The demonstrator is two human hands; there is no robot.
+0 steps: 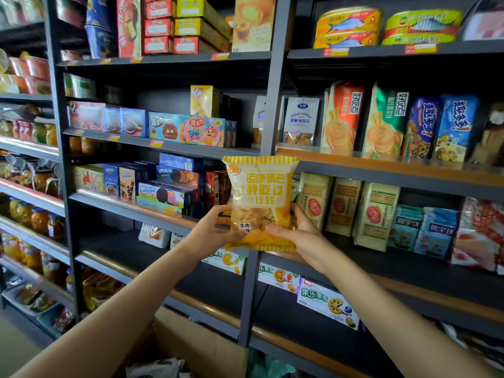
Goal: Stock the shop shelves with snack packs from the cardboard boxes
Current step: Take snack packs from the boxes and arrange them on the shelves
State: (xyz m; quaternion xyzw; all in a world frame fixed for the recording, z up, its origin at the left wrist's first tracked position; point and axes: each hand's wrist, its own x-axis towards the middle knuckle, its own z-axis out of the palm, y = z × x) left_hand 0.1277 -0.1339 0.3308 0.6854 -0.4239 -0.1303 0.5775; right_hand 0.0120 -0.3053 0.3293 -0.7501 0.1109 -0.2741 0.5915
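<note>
Cardboard box (191, 347) sits nearest, low in the middle, its flap open and a pale wrapped pack (155, 368) lying inside. Above it both bare forearms reach up and away toward the shelves (174, 203). The left hand (211, 230) pinches the lower left edge of a yellow snack bag (260, 203), thumb on the front and fingers behind. The right hand (297, 236) grips the lower right corner the same way, thumb across the front. The bag is held upright in the air, in front of the grey upright post (275, 105) between the two shelf bays, clear of any shelf. Just behind it to the right stand cream biscuit packs (376, 214), then blue packs (422, 230). To the left, boxes of sandwich biscuits (163, 195) fill the shelf. Farther up are biscuit bags (384, 121) and, at the top right, yellow fish tins (349, 28).
</note>
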